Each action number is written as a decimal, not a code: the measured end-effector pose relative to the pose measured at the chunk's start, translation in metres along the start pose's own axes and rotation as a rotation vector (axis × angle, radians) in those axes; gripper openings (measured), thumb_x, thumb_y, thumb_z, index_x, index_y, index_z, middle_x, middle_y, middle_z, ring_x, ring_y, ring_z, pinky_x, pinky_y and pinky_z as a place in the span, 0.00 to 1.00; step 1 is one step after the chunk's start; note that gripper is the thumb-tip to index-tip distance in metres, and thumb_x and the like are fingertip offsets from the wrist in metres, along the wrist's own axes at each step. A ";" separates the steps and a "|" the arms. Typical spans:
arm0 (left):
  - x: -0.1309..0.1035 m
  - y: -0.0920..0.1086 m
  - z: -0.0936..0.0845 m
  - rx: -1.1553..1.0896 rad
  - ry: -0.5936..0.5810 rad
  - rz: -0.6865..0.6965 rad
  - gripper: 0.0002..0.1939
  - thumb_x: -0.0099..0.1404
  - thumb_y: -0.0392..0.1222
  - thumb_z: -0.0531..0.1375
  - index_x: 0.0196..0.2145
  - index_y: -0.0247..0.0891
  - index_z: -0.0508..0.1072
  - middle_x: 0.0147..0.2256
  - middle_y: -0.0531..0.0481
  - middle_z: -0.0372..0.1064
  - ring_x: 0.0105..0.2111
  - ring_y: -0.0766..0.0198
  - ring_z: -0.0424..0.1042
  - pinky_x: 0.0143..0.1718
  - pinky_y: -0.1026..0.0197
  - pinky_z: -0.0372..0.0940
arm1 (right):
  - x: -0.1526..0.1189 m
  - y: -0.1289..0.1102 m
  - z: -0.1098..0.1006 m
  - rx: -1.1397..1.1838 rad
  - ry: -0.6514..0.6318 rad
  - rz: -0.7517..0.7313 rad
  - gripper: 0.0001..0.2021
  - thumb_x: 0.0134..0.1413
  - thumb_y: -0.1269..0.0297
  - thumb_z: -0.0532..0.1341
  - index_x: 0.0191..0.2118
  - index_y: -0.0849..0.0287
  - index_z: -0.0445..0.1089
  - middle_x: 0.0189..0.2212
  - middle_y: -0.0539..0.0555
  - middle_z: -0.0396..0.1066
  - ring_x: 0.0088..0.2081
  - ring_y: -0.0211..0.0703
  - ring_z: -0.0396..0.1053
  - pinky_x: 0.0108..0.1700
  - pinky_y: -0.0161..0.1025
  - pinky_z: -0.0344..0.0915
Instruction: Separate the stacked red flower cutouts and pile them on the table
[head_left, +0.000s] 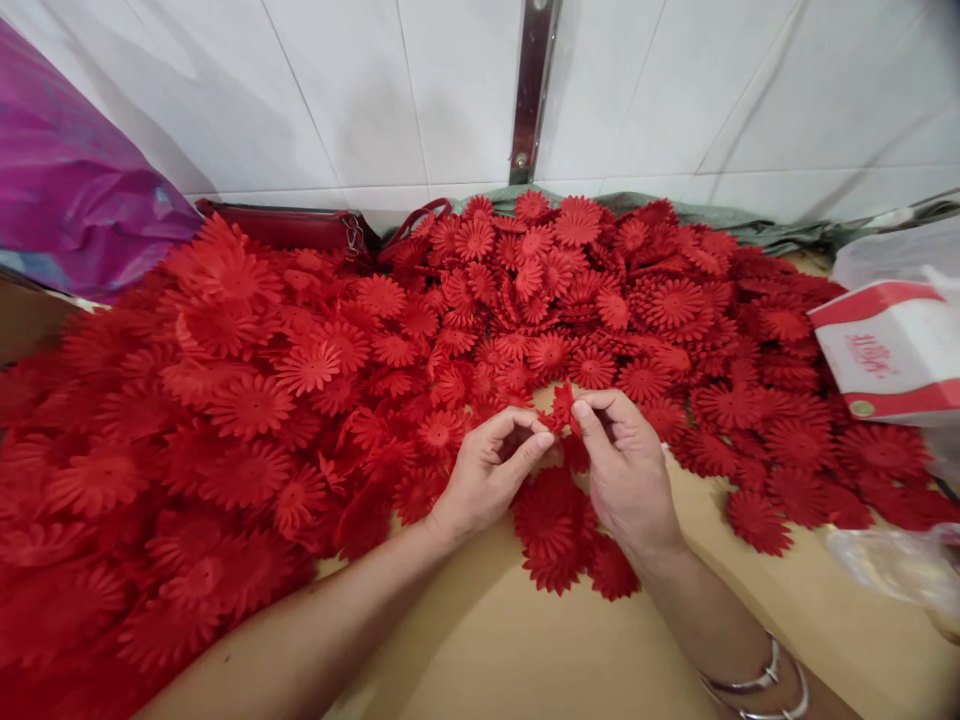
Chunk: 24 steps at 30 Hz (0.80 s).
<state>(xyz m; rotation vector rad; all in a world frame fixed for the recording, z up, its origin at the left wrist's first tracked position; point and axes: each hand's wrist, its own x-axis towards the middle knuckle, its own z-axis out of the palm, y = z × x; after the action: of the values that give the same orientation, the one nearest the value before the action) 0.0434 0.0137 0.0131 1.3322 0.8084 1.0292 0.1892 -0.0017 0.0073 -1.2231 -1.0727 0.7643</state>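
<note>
1. Tiled wall (465,100) behind; table (480,650) below, piled with red flowers (251,405).
2. Left hand (487,465) — thumb and forefinger pinched on red petals (562,405) between the hands.
3. Right hand (626,465) — likewise pinched on the petals, beside a small cluster (551,525).

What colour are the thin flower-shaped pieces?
The thin flower-shaped pieces are red, best seen in head view.

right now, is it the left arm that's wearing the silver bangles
No, the silver bangles circle the right forearm, while the visible left forearm is bare.
</note>
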 end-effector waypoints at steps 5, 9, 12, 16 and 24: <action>0.000 0.001 0.000 -0.021 -0.024 -0.007 0.11 0.68 0.49 0.62 0.36 0.38 0.71 0.32 0.50 0.72 0.33 0.64 0.72 0.37 0.63 0.67 | 0.002 0.000 0.004 0.214 0.036 0.122 0.10 0.58 0.55 0.66 0.32 0.54 0.69 0.28 0.47 0.66 0.31 0.38 0.62 0.35 0.36 0.62; -0.005 0.000 0.000 0.052 -0.053 0.065 0.10 0.69 0.46 0.62 0.34 0.38 0.71 0.31 0.51 0.69 0.32 0.66 0.69 0.37 0.64 0.65 | 0.017 0.004 -0.011 0.401 0.142 0.211 0.13 0.52 0.55 0.70 0.31 0.54 0.67 0.28 0.46 0.67 0.32 0.38 0.67 0.38 0.38 0.66; -0.006 -0.002 0.000 0.019 -0.023 0.083 0.10 0.68 0.46 0.62 0.33 0.38 0.70 0.30 0.52 0.68 0.30 0.68 0.66 0.35 0.66 0.63 | 0.027 0.004 -0.020 0.441 0.217 0.140 0.13 0.49 0.58 0.72 0.30 0.54 0.67 0.29 0.45 0.66 0.34 0.37 0.68 0.45 0.40 0.69; -0.002 -0.006 0.002 -0.086 0.046 0.097 0.07 0.68 0.42 0.62 0.38 0.39 0.67 0.33 0.52 0.68 0.33 0.67 0.68 0.38 0.65 0.65 | 0.025 -0.002 -0.016 0.417 0.192 0.116 0.11 0.52 0.56 0.71 0.33 0.53 0.70 0.30 0.46 0.69 0.34 0.37 0.69 0.46 0.41 0.69; -0.004 -0.007 -0.002 0.090 0.345 0.318 0.13 0.66 0.35 0.59 0.48 0.42 0.66 0.50 0.45 0.58 0.51 0.58 0.65 0.54 0.54 0.67 | 0.016 -0.006 -0.006 0.351 0.140 0.201 0.14 0.44 0.61 0.75 0.36 0.53 0.73 0.35 0.47 0.69 0.38 0.35 0.67 0.45 0.33 0.66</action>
<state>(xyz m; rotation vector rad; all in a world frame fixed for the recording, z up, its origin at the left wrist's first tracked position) 0.0410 0.0115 0.0053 1.4082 0.9246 1.5183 0.1997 0.0089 0.0171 -1.0724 -0.6724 0.9620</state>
